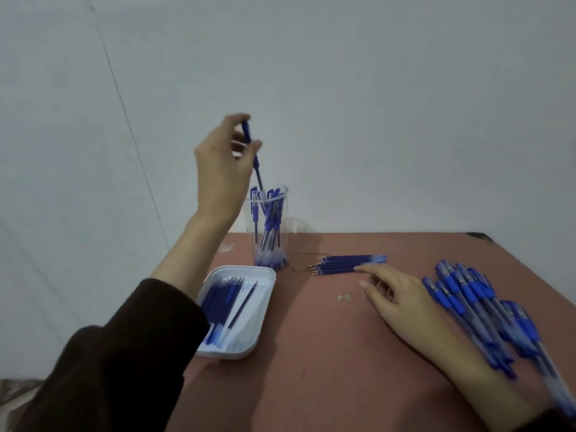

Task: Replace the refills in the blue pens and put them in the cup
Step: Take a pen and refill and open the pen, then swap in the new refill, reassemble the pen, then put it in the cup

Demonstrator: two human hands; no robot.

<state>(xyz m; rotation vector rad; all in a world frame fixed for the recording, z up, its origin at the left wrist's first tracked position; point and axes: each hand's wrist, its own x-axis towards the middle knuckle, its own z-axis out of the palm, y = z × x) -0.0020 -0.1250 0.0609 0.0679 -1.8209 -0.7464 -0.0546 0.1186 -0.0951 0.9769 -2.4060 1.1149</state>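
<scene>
My left hand (223,157) pinches a blue pen (253,154) upright above the clear cup (268,227), the pen's lower end at the cup's rim. Several blue pens stand inside the cup. My right hand (402,302) reaches across the table with straight fingers, its fingertips touching a row of several blue refills (349,263) lying side by side. A pile of several blue pens (480,310) lies at the right, just beyond my right wrist.
A white tray (261,275) with several refills in it sits at the table's left edge, in front of the cup. The reddish-brown table (327,353) backs against a pale wall. A small scrap (343,297) lies near the middle.
</scene>
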